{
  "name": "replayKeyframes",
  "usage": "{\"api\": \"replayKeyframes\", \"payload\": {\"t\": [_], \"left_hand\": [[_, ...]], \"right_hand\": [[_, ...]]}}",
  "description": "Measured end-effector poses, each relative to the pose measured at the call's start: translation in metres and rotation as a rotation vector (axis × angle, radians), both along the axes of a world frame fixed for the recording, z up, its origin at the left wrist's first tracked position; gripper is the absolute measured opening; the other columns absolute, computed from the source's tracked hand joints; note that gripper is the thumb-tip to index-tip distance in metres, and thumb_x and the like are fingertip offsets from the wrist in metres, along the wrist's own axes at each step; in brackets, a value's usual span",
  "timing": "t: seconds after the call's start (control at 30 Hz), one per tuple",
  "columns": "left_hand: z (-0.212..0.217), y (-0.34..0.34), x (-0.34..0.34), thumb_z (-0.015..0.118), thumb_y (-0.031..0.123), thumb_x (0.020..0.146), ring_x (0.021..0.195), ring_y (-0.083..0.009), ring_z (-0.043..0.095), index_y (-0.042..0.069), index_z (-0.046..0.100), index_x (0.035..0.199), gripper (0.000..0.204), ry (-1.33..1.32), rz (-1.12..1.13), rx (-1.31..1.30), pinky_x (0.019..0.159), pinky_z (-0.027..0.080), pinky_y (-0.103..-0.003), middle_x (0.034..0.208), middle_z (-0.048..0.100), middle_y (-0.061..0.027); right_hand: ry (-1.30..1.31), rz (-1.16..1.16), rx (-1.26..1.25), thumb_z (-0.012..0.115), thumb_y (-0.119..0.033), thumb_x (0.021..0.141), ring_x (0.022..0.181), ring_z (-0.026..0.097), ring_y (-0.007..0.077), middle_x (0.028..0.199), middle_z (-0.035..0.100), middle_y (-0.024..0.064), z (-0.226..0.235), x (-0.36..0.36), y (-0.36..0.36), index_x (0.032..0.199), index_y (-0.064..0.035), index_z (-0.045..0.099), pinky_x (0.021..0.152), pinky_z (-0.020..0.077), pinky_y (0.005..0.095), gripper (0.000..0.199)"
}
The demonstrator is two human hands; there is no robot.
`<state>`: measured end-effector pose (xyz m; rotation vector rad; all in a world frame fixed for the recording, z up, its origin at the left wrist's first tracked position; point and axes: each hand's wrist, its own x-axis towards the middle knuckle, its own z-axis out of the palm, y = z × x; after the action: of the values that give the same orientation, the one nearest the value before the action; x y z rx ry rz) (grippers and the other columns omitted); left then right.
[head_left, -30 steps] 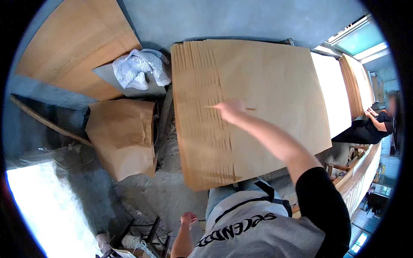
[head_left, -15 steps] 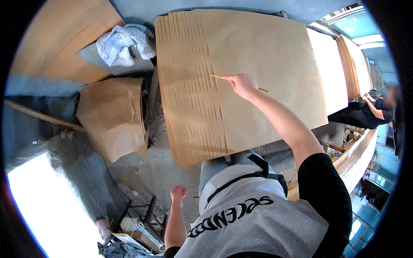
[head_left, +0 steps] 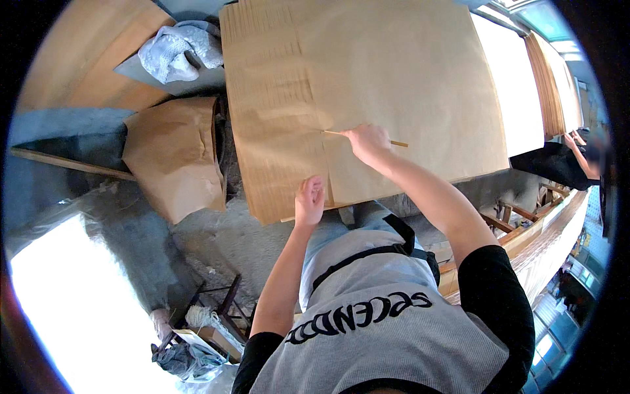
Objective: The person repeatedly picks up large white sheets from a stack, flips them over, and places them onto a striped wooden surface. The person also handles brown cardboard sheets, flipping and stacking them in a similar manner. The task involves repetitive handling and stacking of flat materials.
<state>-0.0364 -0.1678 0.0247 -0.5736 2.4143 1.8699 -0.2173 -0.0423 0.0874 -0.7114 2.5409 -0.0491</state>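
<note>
A large stack of brown paper sheets lies before me, its left edges fanned in thin steps. My right hand is closed round a thin wooden stick, held low over the top sheet. The stick's tip points left and meets the paper near the stepped edges. At the near left part of the stack, my left hand has its fingers curled in against the paper. What those fingers hold, if anything, is hidden.
Left of the stack stands a bent brown paper sheet, with a whitish cloth on a grey board behind it. A white stack adjoins on the right, where another person's hands touch farther sheets. A dark metal frame stands lower left.
My left hand has risen from beside my body to the stack's near edge. The stick stays in my right hand, slightly lower on the paper. The fanned edges look flatter, and the view has shifted.
</note>
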Motion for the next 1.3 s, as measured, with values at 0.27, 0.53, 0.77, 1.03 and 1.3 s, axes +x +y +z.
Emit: {"api": "replayKeyframes", "payload": {"t": [0.27, 0.53, 0.77, 1.03, 1.3], "left_hand": [[-0.045, 0.016, -0.013, 0.056, 0.006, 0.077, 0.078, -0.0127, 0.052, 0.004, 0.045, 0.105, 0.03, -0.043, 0.376, 0.207, 0.064, 0.044, -0.023, 0.09, 0.054, -0.0045], [-0.032, 0.023, -0.024, 0.062, 0.023, 0.073, 0.062, -0.0112, 0.052, 0.0, 0.061, 0.08, 0.024, -0.445, 0.367, -0.092, 0.056, 0.042, -0.026, 0.068, 0.059, -0.0052], [-0.038, 0.031, -0.024, 0.063, 0.021, 0.071, 0.065, -0.0137, 0.055, 0.0, 0.063, 0.081, 0.023, -0.436, 0.467, -0.057, 0.06, 0.044, -0.026, 0.071, 0.062, -0.0096], [-0.022, 0.043, -0.024, 0.062, 0.021, 0.072, 0.067, -0.0206, 0.056, 0.003, 0.057, 0.083, 0.021, -0.174, 0.497, -0.509, 0.063, 0.044, -0.032, 0.072, 0.059, -0.0087], [-0.014, 0.061, -0.022, 0.062, 0.029, 0.071, 0.068, -0.0233, 0.058, 0.004, 0.056, 0.079, 0.027, -0.417, 0.433, -0.32, 0.063, 0.045, -0.033, 0.071, 0.06, -0.0089]], "right_hand": [[-0.13, -0.302, -0.339, 0.046, -0.024, 0.08, 0.066, 0.058, 0.0278, 0.073, 0.06, 0.0097, -0.008, 0.03, 0.063, 0.097, -0.019, 0.06, 0.056, 0.0459, 0.0388, 0.022], [-0.239, -0.423, -0.367, 0.049, -0.028, 0.08, 0.068, 0.058, 0.0273, 0.075, 0.061, 0.0093, -0.017, 0.039, 0.134, 0.095, -0.0167, 0.061, 0.057, 0.0452, 0.0371, 0.022], [-0.221, -0.397, -0.428, 0.05, -0.027, 0.08, 0.066, 0.058, 0.027, 0.075, 0.061, 0.0096, -0.025, 0.039, 0.15, 0.096, -0.0172, 0.061, 0.058, 0.0456, 0.0359, 0.021], [-0.276, -0.364, -0.466, 0.051, -0.026, 0.079, 0.064, 0.058, 0.0268, 0.072, 0.06, 0.011, -0.035, 0.026, 0.163, 0.097, -0.0173, 0.06, 0.057, 0.0444, 0.036, 0.022], [-0.258, -0.334, -0.467, 0.052, -0.027, 0.078, 0.06, 0.057, 0.0265, 0.069, 0.059, 0.0113, -0.044, 0.02, 0.177, 0.096, -0.0173, 0.061, 0.053, 0.0437, 0.0353, 0.022]]}}
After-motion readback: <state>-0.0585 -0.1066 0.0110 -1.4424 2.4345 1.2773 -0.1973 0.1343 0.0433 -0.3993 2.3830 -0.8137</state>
